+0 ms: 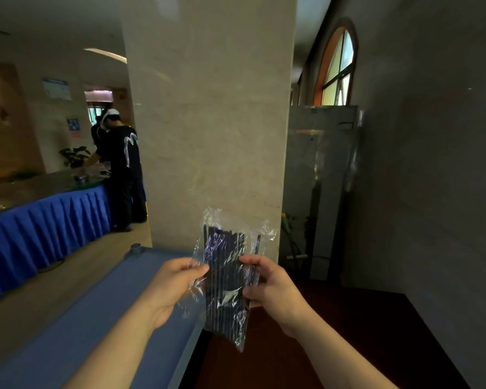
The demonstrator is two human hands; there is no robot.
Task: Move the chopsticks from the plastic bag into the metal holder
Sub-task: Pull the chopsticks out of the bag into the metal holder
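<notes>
A clear plastic bag (197,287) full of several black chopsticks (225,279) is held upright in front of me, above the edge of a blue table. My left hand (170,287) pinches the bag's left side. My right hand (270,284) grips its right side, fingers around the chopsticks through the plastic. The bag's open top points upward, with the chopstick ends showing near it. No metal holder is in view.
A blue-topped table (96,318) lies below left, a dark wooden surface (334,332) below right. A marble pillar (208,122) stands just ahead. A steel cabinet (320,178) is at the right. People stand at a blue-skirted table (45,220) far left.
</notes>
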